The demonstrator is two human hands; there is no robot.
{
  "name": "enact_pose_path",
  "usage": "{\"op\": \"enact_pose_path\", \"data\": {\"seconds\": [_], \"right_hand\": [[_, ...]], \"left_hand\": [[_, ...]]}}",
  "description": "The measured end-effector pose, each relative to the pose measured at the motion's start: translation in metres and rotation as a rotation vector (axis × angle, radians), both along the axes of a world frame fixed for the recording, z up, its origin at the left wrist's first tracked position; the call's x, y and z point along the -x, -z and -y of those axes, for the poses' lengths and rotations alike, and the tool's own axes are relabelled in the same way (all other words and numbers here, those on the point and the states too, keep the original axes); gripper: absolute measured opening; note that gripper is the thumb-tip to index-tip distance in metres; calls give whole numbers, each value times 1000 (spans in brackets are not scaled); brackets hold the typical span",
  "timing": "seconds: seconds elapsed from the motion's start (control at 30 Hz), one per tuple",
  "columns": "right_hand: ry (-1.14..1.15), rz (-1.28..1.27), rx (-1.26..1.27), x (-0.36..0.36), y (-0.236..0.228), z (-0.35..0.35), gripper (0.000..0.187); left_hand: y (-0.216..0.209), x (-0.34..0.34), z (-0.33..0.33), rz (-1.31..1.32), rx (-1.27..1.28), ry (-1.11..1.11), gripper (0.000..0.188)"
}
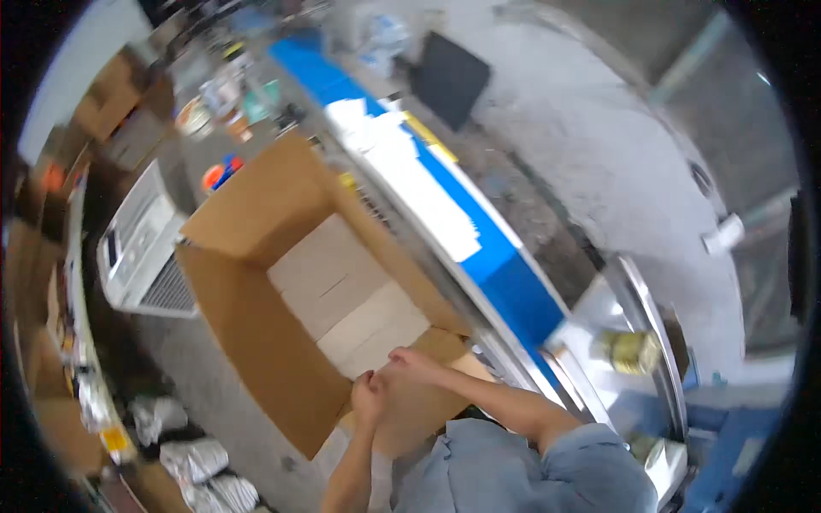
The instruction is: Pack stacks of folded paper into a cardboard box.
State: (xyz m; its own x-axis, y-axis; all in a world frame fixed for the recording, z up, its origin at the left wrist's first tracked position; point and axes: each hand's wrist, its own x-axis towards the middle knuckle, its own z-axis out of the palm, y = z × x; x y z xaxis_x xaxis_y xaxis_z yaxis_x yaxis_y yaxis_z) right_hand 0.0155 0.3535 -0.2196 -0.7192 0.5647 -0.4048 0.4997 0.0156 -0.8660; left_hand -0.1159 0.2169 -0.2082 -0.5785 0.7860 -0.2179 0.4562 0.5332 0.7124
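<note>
Cardboard box [261,321] in front of me, left of the blue strip [517,295]: opened out, top not closed. Left hand [369,398] and right hand [414,365] close together at its near side; can't tell if gripping.

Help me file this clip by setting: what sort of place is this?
Probably a packing area in a workshop or warehouse: an open cardboard box beside what looks like a blue conveyor belt, and brown cartons at left.
</note>
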Motion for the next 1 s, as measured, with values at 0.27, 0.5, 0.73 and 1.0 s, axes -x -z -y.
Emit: {"op": "enact_pose_path", "data": {"seconds": [0.27, 0.5, 0.73, 1.0], "right_hand": [[151, 245, -264, -151, -132, 66, 45], [446, 268, -304, -292, -220, 144, 49], [822, 54, -358, -455, -281, 227, 46], [1506, 328, -805, -686, -312, 327, 27]], "left_hand": [[-80, -86, -4, 437, -207, 231, 28], [-171, -194, -27, 564, -202, 600, 27], [-231, -354, -55, 568, -289, 817, 28], [-210, -444, -171, 114, -490, 865, 73]]}}
